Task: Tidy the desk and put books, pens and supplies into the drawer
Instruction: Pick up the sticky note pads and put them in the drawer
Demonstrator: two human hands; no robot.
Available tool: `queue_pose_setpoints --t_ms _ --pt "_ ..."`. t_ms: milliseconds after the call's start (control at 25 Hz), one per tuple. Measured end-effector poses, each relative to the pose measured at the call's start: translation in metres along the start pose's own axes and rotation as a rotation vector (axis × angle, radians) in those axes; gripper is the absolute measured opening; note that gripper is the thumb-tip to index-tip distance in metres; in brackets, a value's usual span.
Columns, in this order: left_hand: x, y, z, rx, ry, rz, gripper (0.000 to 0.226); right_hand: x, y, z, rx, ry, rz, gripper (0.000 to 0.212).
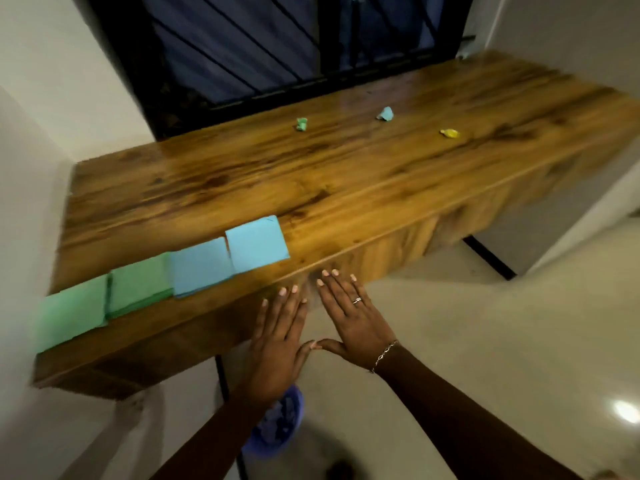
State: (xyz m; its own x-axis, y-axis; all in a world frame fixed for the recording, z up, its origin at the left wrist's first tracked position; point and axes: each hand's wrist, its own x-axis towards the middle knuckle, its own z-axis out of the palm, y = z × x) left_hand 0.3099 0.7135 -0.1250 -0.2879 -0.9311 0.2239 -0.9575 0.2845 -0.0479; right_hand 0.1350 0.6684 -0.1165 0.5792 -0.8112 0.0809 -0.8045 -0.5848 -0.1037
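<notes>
Hands sit side by side in the lower middle of the frame, both released, palms down and fingers straight. The left hand [277, 341] and the right hand [356, 323] grasp nothing. Their thumb tips touch each other, and their fingertips reach the front panel [398, 247] of the wooden desk [346, 174], just under its near edge. The blur there makes it impossible to tell whether this panel is a drawer front. The right hand wears a ring [357, 300], and a thin bracelet [384, 355] circles its wrist.

Four flat paper squares line the desk's near edge in a row running from the lower left toward the centre. First comes a green square [69, 317], then a second green square [140, 289], then a blue square [202, 266], and last a second blue square [256, 244]. Neighbours touch or overlap slightly.

Three crumpled scraps lie well apart on the far part of the desktop in the upper middle: a green scrap [301, 124], a blue scrap [385, 114] and a yellow scrap [450, 133].

A barred window [277, 46] fills the top of the frame behind the desk. Under the desk, at the bottom centre, a purple bin [273, 434] stands on the pale floor [485, 341], partly hidden by the left forearm, with dark contents too blurred to name.
</notes>
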Motion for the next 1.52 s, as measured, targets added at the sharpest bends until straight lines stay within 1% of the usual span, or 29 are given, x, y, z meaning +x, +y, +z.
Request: queue_pose_setpoints --t_ms 80,200,280,360,440,520,560,640,720,760,840,880,960,1000,1080,1160,1240,1320,1360,1400,1440,1520 --pt "-0.001 0.042 0.015 -0.068 -0.114 0.117 0.066 -0.057 0.025 0.013 0.021 -0.065 0.1 0.089" --pt "-0.008 0.117 0.042 -0.158 -0.267 0.298 0.065 -0.166 0.063 0.034 0.071 -0.15 0.285 0.085" --pt "-0.014 0.165 0.056 -0.178 -0.342 0.419 0.069 -0.24 0.079 0.044 0.123 -0.173 0.394 0.089" --pt "-0.022 0.231 0.066 -0.21 -0.42 0.592 0.072 -0.332 0.091 0.052 0.226 -0.187 0.574 0.093" --pt "-0.036 0.302 0.077 -0.239 -0.412 0.761 0.073 -0.424 0.099 0.052 0.295 -0.193 0.79 0.093" --pt "-0.049 0.375 0.086 -0.229 -0.413 0.919 0.074 -0.512 0.102 0.049 0.345 -0.109 1.019 0.084" --pt "-0.053 0.406 0.09 -0.223 -0.412 0.983 0.072 -0.549 0.102 0.048 0.335 -0.084 1.097 0.079" --pt "-0.056 0.468 0.094 -0.195 -0.369 1.1 0.067 -0.615 0.102 0.044 0.365 -0.107 1.258 0.075" --pt "-0.061 0.527 0.094 -0.152 -0.389 1.189 0.064 -0.671 0.097 0.04 0.326 -0.115 1.39 0.076" --pt "-0.061 0.554 0.093 -0.123 -0.44 1.214 0.06 -0.696 0.097 0.041 0.326 -0.13 1.419 0.078" --pt "-0.057 0.606 0.091 -0.097 -0.49 1.271 0.041 -0.736 0.099 0.041 0.385 -0.201 1.509 0.08" --pt "-0.056 0.629 0.092 -0.093 -0.535 1.292 0.041 -0.751 0.103 0.042 0.408 -0.225 1.556 0.08" --pt "-0.056 0.665 0.104 -0.094 -0.621 1.286 0.054 -0.774 0.119 0.044 0.392 -0.239 1.581 0.077" --pt "-0.053 0.684 0.109 -0.082 -0.634 1.281 0.056 -0.786 0.131 0.044 0.427 -0.203 1.597 0.073" --pt "-0.044 0.722 0.123 -0.07 -0.624 1.3 0.055 -0.808 0.161 0.048 0.421 -0.239 1.574 0.064" --pt "-0.031 0.757 0.15 -0.111 -0.653 1.31 0.053 -0.832 0.198 0.061 0.464 -0.276 1.588 0.059" --pt "-0.014 0.793 0.173 -0.059 -0.684 1.288 0.049 -0.856 0.236 0.081 0.506 -0.33 1.615 0.054" --pt "-0.004 0.828 0.196 -0.026 -0.838 1.168 0.046 -0.877 0.271 0.103 0.542 -0.4 1.597 0.048" --pt "-0.001 0.844 0.213 0.002 -0.855 1.145 0.044 -0.887 0.289 0.117 0.559 -0.448 1.584 0.044" --pt "0.002 0.859 0.232 0.007 -0.836 1.151 0.042 -0.897 0.308 0.132 0.578 -0.492 1.568 0.041" --pt "0.001 0.872 0.255 0.005 -0.857 1.162 0.04 -0.906 0.327 0.151 0.6 -0.53 1.543 0.038" --pt "-0.003 0.888 0.317 0.048 -0.894 1.119 0.038 -0.915 0.365 0.199 0.633 -0.577 1.486 0.037"
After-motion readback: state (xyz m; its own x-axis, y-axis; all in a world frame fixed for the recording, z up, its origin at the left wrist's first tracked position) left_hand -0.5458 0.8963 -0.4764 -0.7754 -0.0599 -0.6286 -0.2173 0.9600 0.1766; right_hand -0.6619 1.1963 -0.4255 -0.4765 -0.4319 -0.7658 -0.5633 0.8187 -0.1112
